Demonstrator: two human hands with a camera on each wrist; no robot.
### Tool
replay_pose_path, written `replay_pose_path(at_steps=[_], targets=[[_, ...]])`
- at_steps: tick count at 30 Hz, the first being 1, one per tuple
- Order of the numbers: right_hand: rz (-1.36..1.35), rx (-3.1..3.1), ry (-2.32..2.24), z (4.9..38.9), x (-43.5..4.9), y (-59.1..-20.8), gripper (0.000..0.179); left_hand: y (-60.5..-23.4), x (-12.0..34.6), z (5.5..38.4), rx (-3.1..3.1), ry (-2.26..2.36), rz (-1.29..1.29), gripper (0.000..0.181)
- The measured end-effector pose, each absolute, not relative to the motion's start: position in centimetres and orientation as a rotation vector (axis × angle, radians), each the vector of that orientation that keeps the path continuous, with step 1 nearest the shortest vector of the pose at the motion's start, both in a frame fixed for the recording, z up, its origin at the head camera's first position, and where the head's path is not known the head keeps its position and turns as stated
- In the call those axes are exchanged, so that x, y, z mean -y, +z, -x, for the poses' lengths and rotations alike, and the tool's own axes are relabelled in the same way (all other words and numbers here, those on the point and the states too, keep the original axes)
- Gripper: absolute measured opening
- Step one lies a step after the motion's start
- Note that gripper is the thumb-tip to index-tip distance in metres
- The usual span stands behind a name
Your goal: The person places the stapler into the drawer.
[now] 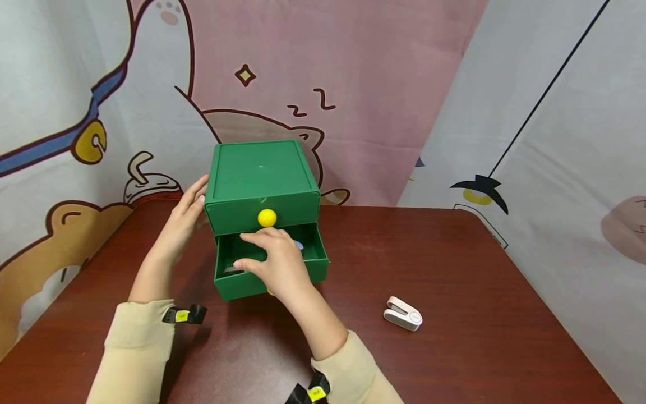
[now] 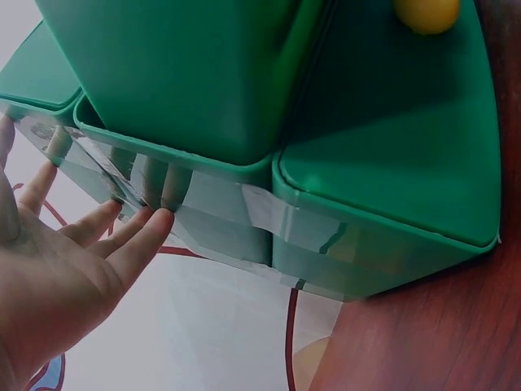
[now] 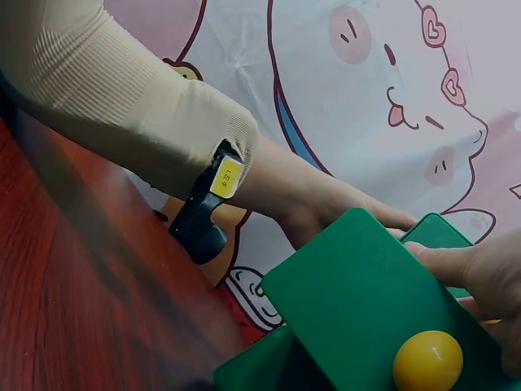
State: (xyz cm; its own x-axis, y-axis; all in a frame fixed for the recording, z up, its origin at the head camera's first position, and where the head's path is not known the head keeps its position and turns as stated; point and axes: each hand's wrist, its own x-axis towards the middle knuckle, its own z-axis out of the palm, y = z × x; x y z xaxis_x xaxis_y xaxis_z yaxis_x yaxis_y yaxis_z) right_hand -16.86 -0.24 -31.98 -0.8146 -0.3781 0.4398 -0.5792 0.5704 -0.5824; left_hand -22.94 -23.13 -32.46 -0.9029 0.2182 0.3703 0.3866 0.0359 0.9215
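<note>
A green drawer cabinet (image 1: 261,168) with yellow knobs stands on the table, its middle drawer (image 1: 242,289) pulled out. My left hand (image 1: 184,216) rests its fingers, fairly straight, against the cabinet's left side; the left wrist view shows the fingertips (image 2: 163,218) on the clear side panel (image 2: 220,216). Over the pulled-out drawer is my right hand (image 1: 280,261), thumb and forefinger spread apart with nothing visible between them. Inside the drawer, a pale flat item (image 1: 233,270) shows near the thumb, and a bluish item (image 1: 299,245) is partly hidden behind the hand.
A small white stapler (image 1: 402,314) lies on the brown table (image 1: 454,269), right of the cabinet. A cartoon-printed cloth (image 1: 383,101) hangs behind the table. The upper drawer's yellow knob (image 1: 267,217) sticks out above my right hand.
</note>
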Motion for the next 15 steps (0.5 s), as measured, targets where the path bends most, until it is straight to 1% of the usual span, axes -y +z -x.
replay_pose_path(at_steps=[6, 11, 15], targets=[[-0.843, 2.414, 1.223, 17.0, 0.0, -32.2, 0.045, -32.5, 23.2, 22.9, 2.188, -1.983, 0.626, 0.055], [-0.873, 2.307, 1.455, 16.8, -0.4, -32.2, 0.046, -32.4, 23.2, 23.0, 2.176, -1.985, 0.629, 0.055], [-0.925, 2.222, 1.535, 16.7, -0.9, -32.3, 0.047, -32.4, 23.1, 23.0, 2.174, -1.986, 0.633, 0.055]])
